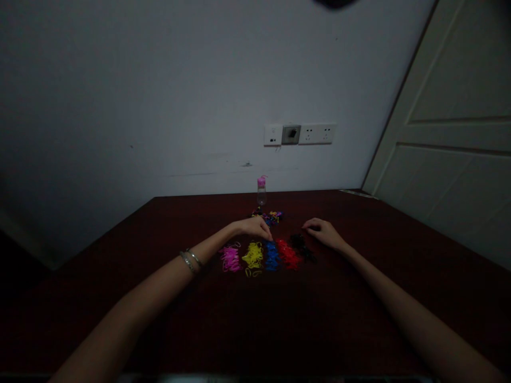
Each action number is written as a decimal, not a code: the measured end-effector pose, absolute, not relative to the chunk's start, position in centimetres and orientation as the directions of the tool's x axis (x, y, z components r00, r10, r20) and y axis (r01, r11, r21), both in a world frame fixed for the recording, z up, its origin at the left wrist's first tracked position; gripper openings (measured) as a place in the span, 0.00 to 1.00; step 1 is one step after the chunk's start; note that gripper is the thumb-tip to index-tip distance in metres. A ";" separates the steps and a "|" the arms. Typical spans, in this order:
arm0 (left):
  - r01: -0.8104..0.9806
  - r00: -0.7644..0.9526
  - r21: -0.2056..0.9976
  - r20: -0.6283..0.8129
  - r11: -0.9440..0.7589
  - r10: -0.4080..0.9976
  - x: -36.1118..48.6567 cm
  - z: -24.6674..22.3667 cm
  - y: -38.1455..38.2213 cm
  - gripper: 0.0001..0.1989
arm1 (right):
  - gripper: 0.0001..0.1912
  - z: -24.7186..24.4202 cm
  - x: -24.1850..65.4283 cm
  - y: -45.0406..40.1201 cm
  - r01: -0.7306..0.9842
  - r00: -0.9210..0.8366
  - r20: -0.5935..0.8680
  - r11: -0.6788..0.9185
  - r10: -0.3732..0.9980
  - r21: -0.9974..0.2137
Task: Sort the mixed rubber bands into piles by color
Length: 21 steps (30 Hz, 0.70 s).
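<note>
Left hand (257, 227) bends to the heap of small blue elastic loops (272, 258), right hand (322, 232) curls near the black elastic loops (302, 246), any pinch indiscernible in either.

Two slim, rounded, silvery bangles (186, 260) ring the left forearm (149, 292) near the wrist (217, 240); the right forearm (383, 284) is slender and bare.

left hand (256, 227): at blue bands (272, 257) | right hand (324, 232): beside black bands (302, 246) | bottle (261, 193): upright behind mixed pile (275, 216)
</note>
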<state>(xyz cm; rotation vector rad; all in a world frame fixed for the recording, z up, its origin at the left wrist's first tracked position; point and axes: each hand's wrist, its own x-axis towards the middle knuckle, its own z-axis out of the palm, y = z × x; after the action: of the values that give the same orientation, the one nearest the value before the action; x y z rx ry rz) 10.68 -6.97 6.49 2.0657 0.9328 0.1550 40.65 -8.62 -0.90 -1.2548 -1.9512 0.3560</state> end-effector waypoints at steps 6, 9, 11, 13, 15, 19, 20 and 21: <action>0.488 0.509 0.845 -0.069 -0.221 0.858 8.2 6.2 -4.1 0.18 | 0.09 -1.0 40.7 -8.6 0.648 -0.212 0.456 0.473 0.864 -0.596; 0.393 0.259 0.908 0.044 -0.147 0.965 5.6 4.9 -2.0 0.18 | 0.09 -1.0 40.7 -8.6 0.655 -0.212 0.450 0.468 0.867 -0.593; 0.348 0.081 0.931 0.084 -0.107 0.993 3.9 3.8 -1.1 0.17 | 0.09 -1.0 40.7 -8.5 0.657 -0.206 0.449 0.463 0.870 -0.595; 0.316 -0.041 0.944 0.114 -0.095 0.993 2.3 2.9 -0.6 0.17 | 0.09 -1.1 40.8 -8.4 0.654 -0.197 0.447 0.457 0.873 -0.603; 0.288 -0.100 0.952 0.139 -0.105 0.985 1.3 2.2 -0.4 0.17 | 0.09 -1.2 40.8 -8.3 0.649 -0.190 0.448 0.455 0.873 -0.610; 0.210 -0.109 0.971 0.139 -0.114 0.984 0.5 1.8 -0.4 0.17 | 0.09 -1.2 40.9 -8.4 0.648 -0.196 0.458 0.465 0.867 -0.603; 0.206 -0.105 0.972 0.139 -0.115 0.985 0.6 1.8 -0.5 0.17 | 0.09 -1.1 40.9 -8.4 0.649 -0.201 0.459 0.469 0.865 -0.599; 0.211 -0.106 0.970 0.143 -0.118 0.984 0.6 1.7 -0.5 0.17 | 0.09 -1.1 40.9 -8.4 0.650 -0.205 0.460 0.471 0.864 -0.596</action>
<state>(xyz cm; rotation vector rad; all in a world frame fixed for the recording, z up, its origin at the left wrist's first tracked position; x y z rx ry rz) 0.60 -0.52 1.75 1.4018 1.3882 1.2946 40.93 -8.38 -1.08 -1.2595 -1.9424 0.3486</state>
